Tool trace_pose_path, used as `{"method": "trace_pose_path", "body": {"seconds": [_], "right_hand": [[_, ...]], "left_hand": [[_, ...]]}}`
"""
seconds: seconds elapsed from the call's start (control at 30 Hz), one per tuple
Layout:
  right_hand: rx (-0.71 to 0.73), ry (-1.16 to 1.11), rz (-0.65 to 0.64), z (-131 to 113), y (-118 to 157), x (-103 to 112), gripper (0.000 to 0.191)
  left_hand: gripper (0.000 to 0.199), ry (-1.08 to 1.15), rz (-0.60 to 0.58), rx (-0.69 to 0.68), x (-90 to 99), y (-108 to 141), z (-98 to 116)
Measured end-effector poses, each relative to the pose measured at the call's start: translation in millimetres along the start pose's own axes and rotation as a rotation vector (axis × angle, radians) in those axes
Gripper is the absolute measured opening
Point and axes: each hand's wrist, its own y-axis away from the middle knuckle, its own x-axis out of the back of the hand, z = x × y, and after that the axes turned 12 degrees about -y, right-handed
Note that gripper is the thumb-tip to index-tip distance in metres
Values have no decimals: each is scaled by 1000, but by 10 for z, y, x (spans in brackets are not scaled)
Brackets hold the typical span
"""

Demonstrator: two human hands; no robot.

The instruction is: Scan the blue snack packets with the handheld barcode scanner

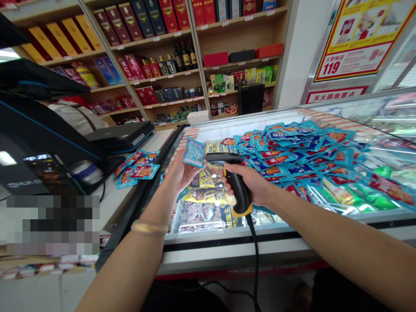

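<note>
Blue, pinched in the fingers of the left hand (182,175): a snack packet (194,152), close beside a barcode scanner (238,190) wrapped in the fingers of the right hand (253,184), with heaped packets (286,149) rightward and a small pile (139,167) leftward. Slants near upright along its long axis, opposite the leftward-pointing scanner head (224,158). Held over a display freezer (276,248), before shelves (156,39) of boxes (166,14) and bottles (186,56).

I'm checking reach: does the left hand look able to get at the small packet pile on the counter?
Probably yes: the small packet pile lies nearby, unblocked, though the left hand holds a packet.
</note>
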Motion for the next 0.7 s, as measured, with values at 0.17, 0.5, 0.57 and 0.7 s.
{"method": "trace_pose_path", "body": {"seconds": [0.17,0.5,0.57,0.7], "right_hand": [[74,-37,-36,-82,40,-24,21],[465,-19,29,-691,582,371,19],[543,-26,81,-845,704,489,18],[630,-80,179,-1099,893,676,16]], "left_hand": [[29,-179,22,-106,-55,-18,-130],[45,-807,-219,-579,-801,-107,-148],[43,-903,-231,-674,-1061,-170,-125],[41,-1103,-217,-909,-1624,-304,-98]]}}
